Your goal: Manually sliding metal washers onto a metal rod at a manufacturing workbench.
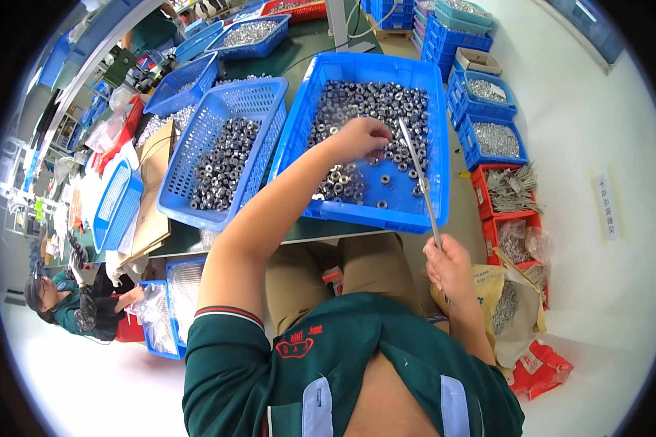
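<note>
Two hands busy — left hand (364, 137) fingers pinching nuts (372, 109); right hand (448, 261) gripping rod (418, 171).

Dark green worktable (299, 51) runs across upper middle, pale metal post (337, 22) rising from it. Smooth, pale grey floor (598, 131), evenly lit, no hard shadows. Stacked blue crates (459, 36) along table's far right end; red bins (514, 211) on floor nearer. Shelving and racks (65, 109) crowd left side. Seated person (65, 302) in green top at lower left, on floor.
</note>
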